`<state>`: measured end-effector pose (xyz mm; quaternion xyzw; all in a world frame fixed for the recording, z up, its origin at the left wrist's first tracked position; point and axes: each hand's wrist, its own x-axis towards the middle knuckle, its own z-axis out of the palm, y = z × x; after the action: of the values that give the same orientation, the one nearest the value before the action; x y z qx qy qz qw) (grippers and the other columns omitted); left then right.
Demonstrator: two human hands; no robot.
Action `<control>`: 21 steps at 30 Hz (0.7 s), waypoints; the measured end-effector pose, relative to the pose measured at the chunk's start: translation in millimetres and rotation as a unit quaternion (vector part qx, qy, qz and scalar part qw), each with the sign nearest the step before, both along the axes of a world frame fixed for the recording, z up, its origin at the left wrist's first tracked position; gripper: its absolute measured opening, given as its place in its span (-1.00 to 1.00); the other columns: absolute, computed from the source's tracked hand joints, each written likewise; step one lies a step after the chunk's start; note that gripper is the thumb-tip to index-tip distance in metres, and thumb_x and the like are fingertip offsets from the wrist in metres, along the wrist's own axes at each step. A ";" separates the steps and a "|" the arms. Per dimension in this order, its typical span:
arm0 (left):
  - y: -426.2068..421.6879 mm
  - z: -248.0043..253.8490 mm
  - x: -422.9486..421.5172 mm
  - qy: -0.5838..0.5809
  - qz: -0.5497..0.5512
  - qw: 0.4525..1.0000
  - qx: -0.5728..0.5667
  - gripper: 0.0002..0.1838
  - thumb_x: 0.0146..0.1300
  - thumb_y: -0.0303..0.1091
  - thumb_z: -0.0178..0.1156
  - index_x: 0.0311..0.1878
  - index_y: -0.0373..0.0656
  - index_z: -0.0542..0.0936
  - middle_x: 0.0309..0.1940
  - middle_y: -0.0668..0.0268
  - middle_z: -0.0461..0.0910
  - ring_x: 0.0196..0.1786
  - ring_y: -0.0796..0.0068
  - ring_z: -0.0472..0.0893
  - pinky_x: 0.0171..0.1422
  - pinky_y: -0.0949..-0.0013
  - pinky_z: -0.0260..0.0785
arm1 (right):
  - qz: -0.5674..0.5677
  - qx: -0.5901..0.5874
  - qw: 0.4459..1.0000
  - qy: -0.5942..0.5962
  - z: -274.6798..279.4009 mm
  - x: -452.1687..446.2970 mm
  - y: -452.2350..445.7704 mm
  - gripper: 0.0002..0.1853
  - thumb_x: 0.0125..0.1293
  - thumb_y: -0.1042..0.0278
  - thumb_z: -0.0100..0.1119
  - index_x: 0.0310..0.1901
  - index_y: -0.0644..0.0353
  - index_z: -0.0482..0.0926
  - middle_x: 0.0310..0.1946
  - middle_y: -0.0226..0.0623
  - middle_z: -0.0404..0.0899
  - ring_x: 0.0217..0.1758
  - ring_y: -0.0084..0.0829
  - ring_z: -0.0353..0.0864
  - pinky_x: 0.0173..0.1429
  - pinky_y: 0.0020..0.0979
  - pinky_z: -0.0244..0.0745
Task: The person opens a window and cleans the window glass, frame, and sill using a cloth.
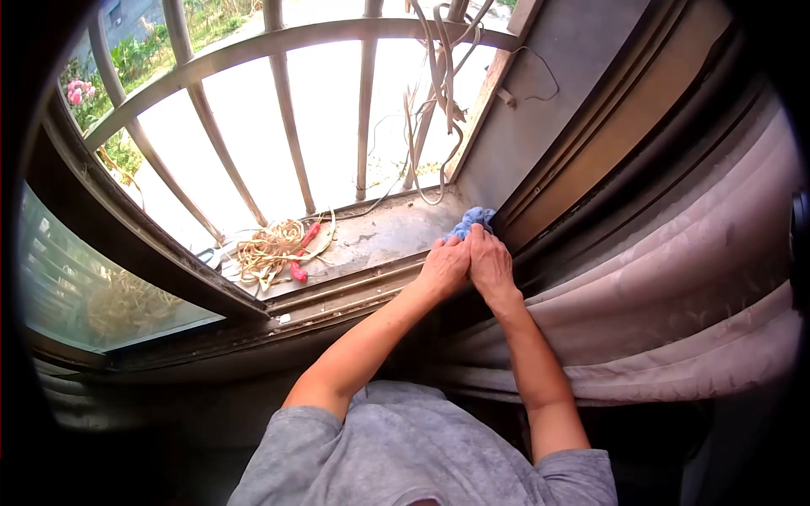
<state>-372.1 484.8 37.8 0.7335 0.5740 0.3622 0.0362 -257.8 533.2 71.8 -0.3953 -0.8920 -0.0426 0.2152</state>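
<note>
A bunched blue cloth [472, 221] is pressed into the right corner of the window sill, where the sill meets the brown frame. My left hand [446, 265] has its fingers curled over the near left part of the cloth. Right beside it, my right hand [491, 263] grips the cloth too, its fingers bent around the near edge. Both hands touch each other over the window track [371, 293]. The fingertips are partly hidden by the cloth and the backs of the hands.
On the sill [371, 240] lie a tangle of pale cord [268, 253] and a red-handled item [310, 236]. Metal bars [287, 126] stand beyond, with loose cables [443, 76] hanging at the right. A glass pane [101, 278] is at left, a curtain [666, 278] at right.
</note>
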 end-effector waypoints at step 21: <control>-15.0 25.7 14.3 -0.103 -0.034 0.988 -0.108 -0.62 0.16 -0.53 0.06 0.08 -0.33 0.37 -0.17 -0.12 0.56 0.02 -0.09 0.53 0.12 -0.02 0.34 | 0.057 0.067 0.991 0.100 30.2 22.4 -27.1 -0.81 0.23 0.61 0.04 -0.12 0.27 0.41 -0.17 0.01 0.56 -0.08 0.05 0.57 0.05 -0.07 0.53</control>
<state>-357.7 469.8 63.4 0.7028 0.5780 0.3704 0.1864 -235.4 506.1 102.0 -0.3306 -0.8823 -0.0506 0.3311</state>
